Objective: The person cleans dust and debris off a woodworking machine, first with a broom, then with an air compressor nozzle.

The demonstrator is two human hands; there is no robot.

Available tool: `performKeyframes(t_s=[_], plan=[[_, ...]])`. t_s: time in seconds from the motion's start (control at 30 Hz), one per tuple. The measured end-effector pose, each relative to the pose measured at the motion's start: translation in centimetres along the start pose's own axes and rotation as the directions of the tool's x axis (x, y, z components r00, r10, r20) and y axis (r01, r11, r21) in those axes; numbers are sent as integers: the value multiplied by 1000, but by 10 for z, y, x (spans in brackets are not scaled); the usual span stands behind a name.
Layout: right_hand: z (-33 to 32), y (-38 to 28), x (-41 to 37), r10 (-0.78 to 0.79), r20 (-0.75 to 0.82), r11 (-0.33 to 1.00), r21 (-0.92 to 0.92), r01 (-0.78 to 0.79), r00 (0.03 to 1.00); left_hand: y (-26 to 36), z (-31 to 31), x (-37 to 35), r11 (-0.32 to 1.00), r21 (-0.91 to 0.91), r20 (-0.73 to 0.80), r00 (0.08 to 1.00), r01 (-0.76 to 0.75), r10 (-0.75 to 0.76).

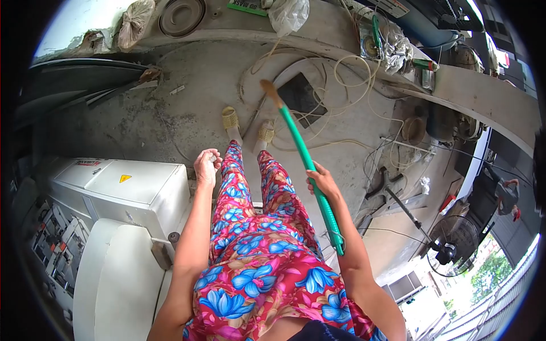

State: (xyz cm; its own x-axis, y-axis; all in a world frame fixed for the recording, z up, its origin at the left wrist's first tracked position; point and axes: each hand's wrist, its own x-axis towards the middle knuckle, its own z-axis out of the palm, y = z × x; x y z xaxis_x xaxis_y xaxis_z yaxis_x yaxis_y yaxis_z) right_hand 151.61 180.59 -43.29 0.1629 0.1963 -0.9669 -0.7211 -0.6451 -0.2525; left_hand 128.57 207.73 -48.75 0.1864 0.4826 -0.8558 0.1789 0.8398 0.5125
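My right hand (322, 179) grips a long green-wrapped stick (307, 166) whose brown tip points down toward the concrete floor ahead of my feet. My left hand (207, 165) is closed around a small pale object that I cannot identify; it hovers over the edge of a white machine cabinet. My legs in red and blue floral trousers (259, 238) and yellow sandals (230, 118) fill the middle of the view.
A white cabinet (122, 190) with a yellow warning sticker stands at my left. Loose pale cords (341, 85) and a dark square opening (301, 96) lie on the floor ahead. A pedestal fan (452, 238) stands at right. Plastic bags sit on the far ledge (287, 14).
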Motion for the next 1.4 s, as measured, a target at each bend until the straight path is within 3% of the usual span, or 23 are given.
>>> performKeyframes(t_s=[0.17,0.2,0.27,0.37,0.47,0.67,0.77,0.9,0.97,1.07,1.1,1.2,1.23,1.33,1.4], plan=[[4,28,61,-173,-220,983,-98,155,960,3,7,4,1000,28,36,999,-8,7],[17,38,78,-118,-239,986,-146,84,964,7,9,2,999,32,40,999,-11,9],[44,55,86,-298,-164,892,-400,213,940,11,13,3,999,-32,49,998,26,-25],[62,16,25,-227,103,896,-367,249,968,22,19,7,992,-119,81,996,37,-28],[66,17,11,-206,305,867,-385,318,930,48,31,7,977,-206,100,995,51,-31],[67,7,-28,-370,244,793,-419,441,896,91,39,40,983,-182,123,992,-6,28],[54,7,-48,-375,192,826,-376,421,907,116,53,64,994,-108,81,997,-10,18],[42,-2,-71,-249,121,908,-315,275,961,142,75,118,997,2,23,997,-72,72],[44,9,-86,-256,62,924,-278,262,965,160,87,112,995,-6,6,995,-99,99],[40,39,-92,-434,11,868,-264,421,901,168,103,123,991,76,14,994,-111,110],[42,44,-97,-572,20,788,-265,556,820,175,106,117,989,100,39,993,-113,110],[43,7,-127,-246,12,943,-228,242,969,188,123,113,979,191,2,997,-77,78],[45,8,-125,-314,-12,928,-214,304,949,191,126,116,974,216,18,997,-74,71],[46,-12,-137,-236,-36,954,-197,225,971,202,141,121,974,226,-57,998,-10,23],[45,-28,-149,-187,-46,966,-192,175,981,201,144,128,972,229,18,999,-54,51]])
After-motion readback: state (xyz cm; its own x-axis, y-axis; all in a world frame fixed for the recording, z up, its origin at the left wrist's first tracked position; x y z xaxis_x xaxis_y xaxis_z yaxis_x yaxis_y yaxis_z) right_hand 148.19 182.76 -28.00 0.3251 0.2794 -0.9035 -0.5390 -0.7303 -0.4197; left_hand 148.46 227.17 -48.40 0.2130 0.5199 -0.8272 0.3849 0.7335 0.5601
